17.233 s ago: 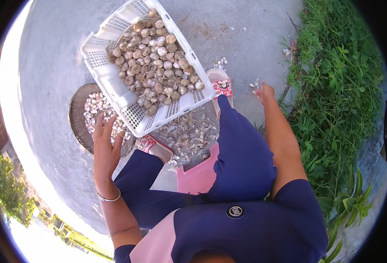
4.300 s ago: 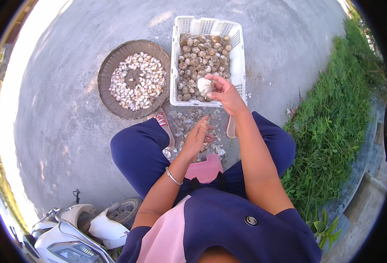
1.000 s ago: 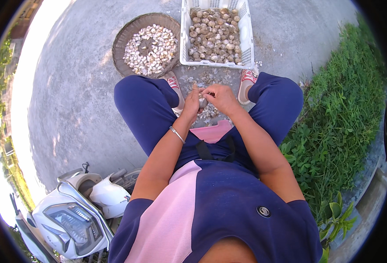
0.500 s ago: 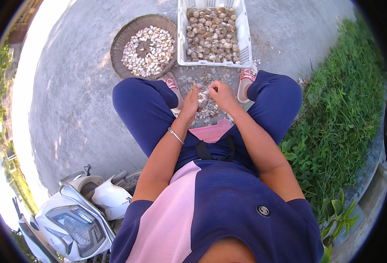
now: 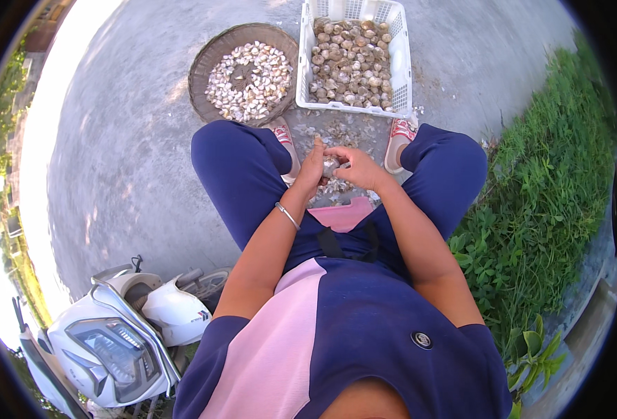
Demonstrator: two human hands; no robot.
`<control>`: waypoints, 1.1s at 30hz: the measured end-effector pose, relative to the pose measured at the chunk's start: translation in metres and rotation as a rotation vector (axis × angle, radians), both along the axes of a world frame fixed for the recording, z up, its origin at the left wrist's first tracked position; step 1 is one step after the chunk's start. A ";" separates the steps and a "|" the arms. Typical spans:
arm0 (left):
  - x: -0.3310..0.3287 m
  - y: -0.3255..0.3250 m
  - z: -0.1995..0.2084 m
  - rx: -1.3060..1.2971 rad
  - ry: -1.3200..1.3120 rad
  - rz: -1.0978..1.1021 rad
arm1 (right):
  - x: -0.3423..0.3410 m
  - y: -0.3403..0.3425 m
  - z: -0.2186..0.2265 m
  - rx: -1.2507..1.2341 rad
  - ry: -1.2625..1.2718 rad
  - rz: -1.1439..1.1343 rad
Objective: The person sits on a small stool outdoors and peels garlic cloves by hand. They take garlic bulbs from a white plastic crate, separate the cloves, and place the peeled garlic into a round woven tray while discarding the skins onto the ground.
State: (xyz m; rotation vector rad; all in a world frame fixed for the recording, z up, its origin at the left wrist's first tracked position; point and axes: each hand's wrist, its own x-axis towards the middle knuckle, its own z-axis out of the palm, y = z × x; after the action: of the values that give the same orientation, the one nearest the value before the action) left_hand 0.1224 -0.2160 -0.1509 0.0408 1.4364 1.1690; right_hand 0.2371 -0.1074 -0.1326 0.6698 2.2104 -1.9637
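Between my knees, my left hand [image 5: 313,167] is closed round a whitish garlic bulb [image 5: 330,166]. My right hand [image 5: 356,167] meets the bulb from the other side, its fingers bent over the skin. Parts of the bulb are covered by the fingers of both hands. Loose garlic skins [image 5: 341,186] lie scattered on the ground below. Beyond my left knee stands a round woven basket [image 5: 200,78] with separated garlic cloves [image 5: 251,78] spread in a ring. To its right is a white plastic crate [image 5: 403,63] filled with whole garlic bulbs [image 5: 350,63].
My feet in patterned shoes [image 5: 397,143] rest just before the crate. Grass and weeds [image 5: 532,181] border the concrete ground [image 5: 141,160] on the right. A white scooter [image 5: 113,349] is parked at the lower left.
My right hand has come closer to the left, and its fingers now lie over the bulb instead of pinching at its edge. The whole view has shifted slightly.
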 end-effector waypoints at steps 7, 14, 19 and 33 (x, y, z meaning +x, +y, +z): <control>0.000 -0.002 -0.008 0.053 -0.082 0.084 | -0.005 -0.008 -0.005 0.030 0.008 -0.283; -0.003 -0.005 -0.009 0.112 -0.084 0.083 | -0.005 -0.010 0.007 0.157 0.133 -0.326; 0.000 -0.004 -0.008 0.067 -0.126 0.048 | -0.004 -0.008 0.015 0.152 0.083 -0.323; 0.002 -0.005 -0.006 0.057 -0.198 0.071 | -0.011 -0.017 0.006 0.395 0.094 -0.387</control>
State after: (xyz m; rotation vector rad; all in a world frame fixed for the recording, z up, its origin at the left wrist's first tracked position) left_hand 0.1246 -0.2207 -0.1572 -0.0851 1.2388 1.2362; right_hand 0.2265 -0.1243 -0.1262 1.1534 2.7322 -1.7383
